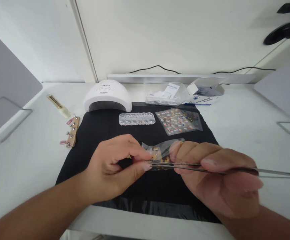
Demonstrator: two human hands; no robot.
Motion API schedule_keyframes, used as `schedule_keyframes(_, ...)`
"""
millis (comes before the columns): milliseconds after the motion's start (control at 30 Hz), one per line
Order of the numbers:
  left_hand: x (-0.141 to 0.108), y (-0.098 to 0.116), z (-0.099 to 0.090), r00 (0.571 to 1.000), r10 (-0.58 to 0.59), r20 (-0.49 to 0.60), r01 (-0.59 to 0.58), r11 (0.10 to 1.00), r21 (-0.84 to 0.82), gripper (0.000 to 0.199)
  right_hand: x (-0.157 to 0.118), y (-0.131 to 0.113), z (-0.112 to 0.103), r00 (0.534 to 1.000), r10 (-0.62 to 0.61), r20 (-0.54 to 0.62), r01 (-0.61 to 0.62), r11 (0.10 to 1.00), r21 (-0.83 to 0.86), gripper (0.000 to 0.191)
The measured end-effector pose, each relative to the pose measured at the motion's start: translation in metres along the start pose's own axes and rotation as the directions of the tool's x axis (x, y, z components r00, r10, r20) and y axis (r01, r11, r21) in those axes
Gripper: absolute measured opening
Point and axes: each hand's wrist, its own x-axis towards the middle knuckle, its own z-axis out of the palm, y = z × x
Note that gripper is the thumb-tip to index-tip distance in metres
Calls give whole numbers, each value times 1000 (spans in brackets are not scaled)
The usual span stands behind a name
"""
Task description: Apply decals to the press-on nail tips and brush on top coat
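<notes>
A clear sticker sheet (157, 151) with gold-coloured designs is stretched between my two hands above the black cloth. My left hand (121, 163) pinches its left part between thumb and index finger. On the right, my right hand (217, 173) is closed round long thin metal tweezers (272, 172) and also touches the sheet's right part with its fingertips. The tweezers lie almost level, their tips close to my left thumb. Part of the sheet is hidden behind the fingers.
Behind the hands lie a clear compartment case (137, 119) and decorated sheets (177, 121). A white lamp (108, 96), a plastic tub (165, 94) and an alcohol pad box (207, 93) stand farther back. At left are a wooden nail stand (73, 131) and a bottle (59, 106).
</notes>
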Motion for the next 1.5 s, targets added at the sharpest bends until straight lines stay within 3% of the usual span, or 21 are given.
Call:
schedule_keyframes(500,0,1,1,1000,-6,13,5,1000,15,12,-1,0,-2,999,8,39,-9,1000,19,28)
schedule_keyframes(933,1,1,0,1000,-23,9,23,999,23,11,-5,3,3,999,-8,-36,11,998,57,29)
schedule_keyframes(1267,-3,-3,4,987,-156,-38,146,972,-186,26,-4,0,-6,981,169,-96,-159,982,104,31)
schedule_keyframes(1500,-4,-4,3,990,-137,-35,129,977,-169,34,-5,-1,-5,978,195,-71,-179,966,186,31)
